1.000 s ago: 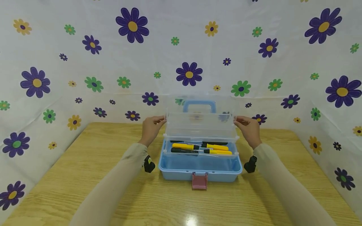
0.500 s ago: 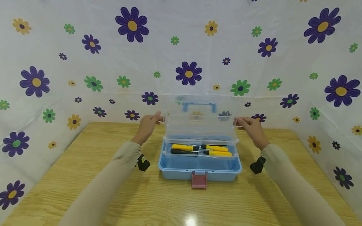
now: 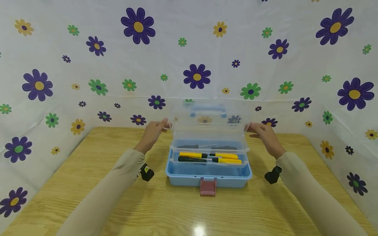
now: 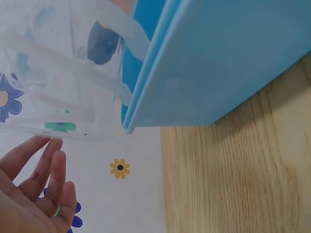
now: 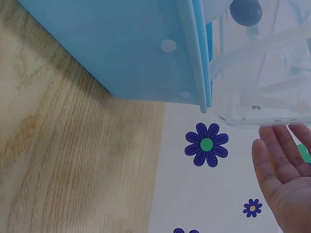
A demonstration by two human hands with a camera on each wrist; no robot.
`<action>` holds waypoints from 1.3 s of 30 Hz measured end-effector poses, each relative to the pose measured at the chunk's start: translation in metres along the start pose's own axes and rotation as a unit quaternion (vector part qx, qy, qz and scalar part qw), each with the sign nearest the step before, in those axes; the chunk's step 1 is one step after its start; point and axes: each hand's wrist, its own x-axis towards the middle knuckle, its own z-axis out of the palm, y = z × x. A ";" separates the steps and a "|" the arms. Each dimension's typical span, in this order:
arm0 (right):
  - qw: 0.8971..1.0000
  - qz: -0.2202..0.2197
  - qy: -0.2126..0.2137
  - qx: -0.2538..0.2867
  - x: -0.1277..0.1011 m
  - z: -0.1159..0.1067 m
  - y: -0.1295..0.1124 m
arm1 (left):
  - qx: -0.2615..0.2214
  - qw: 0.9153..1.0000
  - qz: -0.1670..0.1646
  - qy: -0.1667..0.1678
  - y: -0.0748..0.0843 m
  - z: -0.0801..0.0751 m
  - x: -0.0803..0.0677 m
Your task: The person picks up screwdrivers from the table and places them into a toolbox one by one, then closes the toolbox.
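Note:
A light blue toolbox [image 3: 183,181] stands on the table, its clear lid [image 3: 181,109] raised and leaning back. Tiered clear trays sit opened out above the base, one bearing a black-handled screwdriver [image 3: 189,159] and several with yellow handles, such as this yellow screwdriver [image 3: 190,154]. My left hand [image 3: 152,133] is at the lid's left edge, fingertips right against the clear plastic in the left wrist view. At the opposite edge, my right hand [image 3: 266,136] has its fingers extended under the lid's rim. The blue handle [image 3: 208,107] shows blurred through the lid.
A pink latch [image 3: 208,187] hangs down at the toolbox's front. Under it lies a wooden table [image 3: 88,170]. A white flower-print cloth [image 3: 165,52] encloses the back and both sides, close behind the lid.
The lid has tipped farther back and its handle has swung down behind it. The upper tray has shifted, uncovering more dark handles. Both hands have loosened their fingers, wrists moving outward.

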 end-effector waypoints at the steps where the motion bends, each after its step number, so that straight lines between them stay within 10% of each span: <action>1: 1.000 0.000 -0.002 -0.001 -0.001 0.000 0.000 | -0.001 1.000 0.000 -0.003 0.000 0.000 -0.001; 39: 0.978 -0.081 -0.165 -0.094 -0.035 -0.016 0.002 | 0.037 0.999 -0.009 -0.036 -0.004 0.002 -0.044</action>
